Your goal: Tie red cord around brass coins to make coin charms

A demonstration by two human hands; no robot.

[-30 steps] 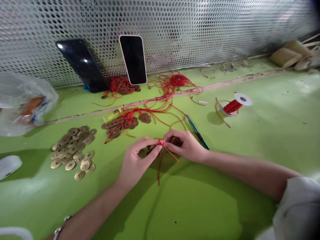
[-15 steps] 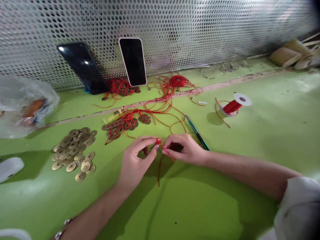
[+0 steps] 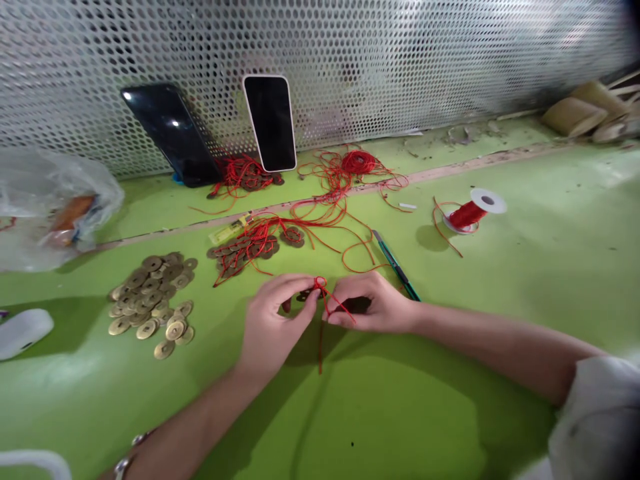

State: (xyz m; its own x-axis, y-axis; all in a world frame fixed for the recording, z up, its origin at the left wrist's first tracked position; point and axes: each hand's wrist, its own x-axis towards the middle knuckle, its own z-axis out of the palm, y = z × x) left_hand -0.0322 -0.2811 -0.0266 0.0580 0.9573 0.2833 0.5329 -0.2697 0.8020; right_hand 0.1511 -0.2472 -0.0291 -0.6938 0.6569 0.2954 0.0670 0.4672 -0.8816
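My left hand (image 3: 278, 312) pinches a looped red cord (image 3: 321, 283) between thumb and fingertips. Dark coins (image 3: 303, 295) show partly behind the thumb, mostly hidden by the hand. To the right, my right hand (image 3: 371, 301) is closed in a pinch on the same cord, close under the loop. One cord end hangs down toward the table, and another slants across the right fingertips. Beyond the hands lie coins strung with red cord (image 3: 247, 250). A green utility knife (image 3: 397, 267) rests just behind my right hand.
Loose brass coins (image 3: 153, 293) are heaped at left. A red cord spool (image 3: 467, 213) stands at right. Two phones, one black (image 3: 173, 137) and one white-rimmed (image 3: 271, 123), lean on the perforated panel (image 3: 380, 73). A yellow lighter (image 3: 227, 231), plastic bag (image 3: 100, 193) and white device (image 3: 25, 332) lie around.
My right hand has shifted slightly, and the cord ends now spread wider below the loop. Dark coins have come into view behind my left thumb. The whole view has moved a little.
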